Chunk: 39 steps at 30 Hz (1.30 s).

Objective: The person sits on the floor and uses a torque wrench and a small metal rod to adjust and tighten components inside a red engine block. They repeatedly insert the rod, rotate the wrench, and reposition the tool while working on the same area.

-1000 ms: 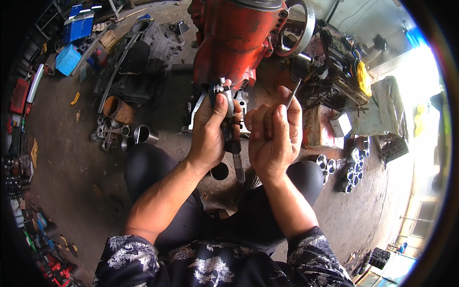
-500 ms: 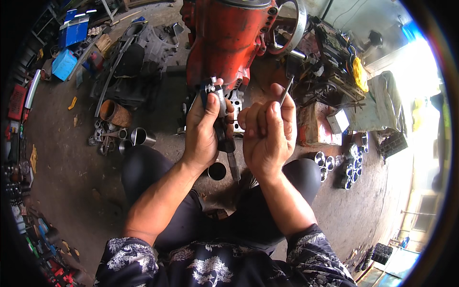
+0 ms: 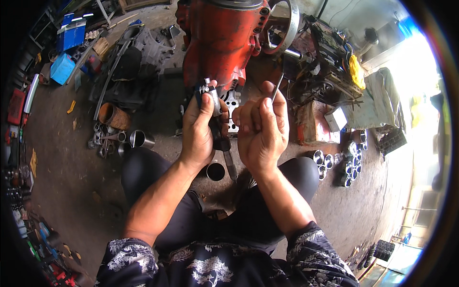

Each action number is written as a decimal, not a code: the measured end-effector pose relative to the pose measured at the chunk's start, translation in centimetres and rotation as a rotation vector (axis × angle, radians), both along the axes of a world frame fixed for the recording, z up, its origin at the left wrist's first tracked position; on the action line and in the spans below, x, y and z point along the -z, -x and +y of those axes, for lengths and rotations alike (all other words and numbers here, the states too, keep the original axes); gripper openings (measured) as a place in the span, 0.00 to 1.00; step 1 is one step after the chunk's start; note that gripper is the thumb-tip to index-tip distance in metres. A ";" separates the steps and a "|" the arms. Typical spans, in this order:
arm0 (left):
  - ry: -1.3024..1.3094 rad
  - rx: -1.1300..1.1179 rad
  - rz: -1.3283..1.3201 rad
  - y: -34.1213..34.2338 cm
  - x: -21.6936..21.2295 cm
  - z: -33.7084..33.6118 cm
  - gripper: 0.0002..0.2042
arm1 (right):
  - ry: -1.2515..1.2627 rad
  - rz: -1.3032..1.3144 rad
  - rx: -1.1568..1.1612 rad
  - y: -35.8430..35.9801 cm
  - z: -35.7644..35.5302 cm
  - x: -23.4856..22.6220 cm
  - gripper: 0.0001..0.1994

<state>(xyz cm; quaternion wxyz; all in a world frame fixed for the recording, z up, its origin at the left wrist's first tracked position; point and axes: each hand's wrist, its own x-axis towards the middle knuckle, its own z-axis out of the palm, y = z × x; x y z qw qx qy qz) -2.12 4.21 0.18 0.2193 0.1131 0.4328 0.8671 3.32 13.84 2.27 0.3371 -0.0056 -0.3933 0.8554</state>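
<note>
My left hand (image 3: 196,136) is closed round a long tool (image 3: 230,162) with a silvery metal head, a black middle and a grey end slanting down toward my lap. The tool's head stands up past my thumb, and my fingers hide part of its body. To its right, my right hand (image 3: 263,136) pinches a thin metal rod (image 3: 278,87) that points upward; its other fingers are curled in. The two hands are slightly apart. Just beyond them rises a large red metal housing (image 3: 215,43), with a pale metal plate with holes (image 3: 233,115) low behind my fingers.
A round, dark-mouthed metal cylinder (image 3: 215,171) stands between my knees. Connecting rods (image 3: 109,136) and a rusty cylinder (image 3: 114,116) lie at left, near a big grey casting (image 3: 129,69). At right are a worn box (image 3: 318,122) and several shiny metal cylinders (image 3: 351,167).
Both hands have shifted slightly left in the picture along with the surroundings. The grips on the tool and the thin rod look the same.
</note>
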 end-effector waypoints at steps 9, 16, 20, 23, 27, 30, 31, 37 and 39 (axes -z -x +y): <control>-0.003 -0.012 0.032 0.1 0.2 0.1 0.25 | -0.007 0.069 -0.042 -0.2 -0.1 0.0 0.16; -0.025 0.011 -0.016 0.3 0.1 0.0 0.27 | -0.152 0.046 0.047 0.1 -0.2 0.2 0.18; -0.049 0.023 0.007 0.0 0.1 0.1 0.27 | -0.381 0.054 0.121 -0.6 -0.9 0.4 0.17; -0.085 0.021 0.038 0.1 0.2 0.1 0.27 | -0.357 0.030 0.110 -0.6 -0.8 0.5 0.19; -0.023 -0.025 0.039 0.3 0.3 0.2 0.26 | -0.221 -0.022 0.088 -0.1 -0.6 0.4 0.18; 0.005 -0.033 0.084 0.2 0.2 0.0 0.26 | -0.371 0.146 0.087 0.0 -0.7 0.3 0.19; 0.017 -0.039 0.101 0.1 0.2 -0.1 0.26 | -0.263 0.109 0.080 0.0 -0.6 0.2 0.19; 0.014 -0.033 0.071 0.1 0.0 0.0 0.27 | -0.347 0.108 0.097 -0.1 -0.7 0.4 0.20; -0.005 -0.027 0.076 0.0 0.0 0.0 0.27 | -0.239 0.130 0.049 0.1 -0.4 0.3 0.19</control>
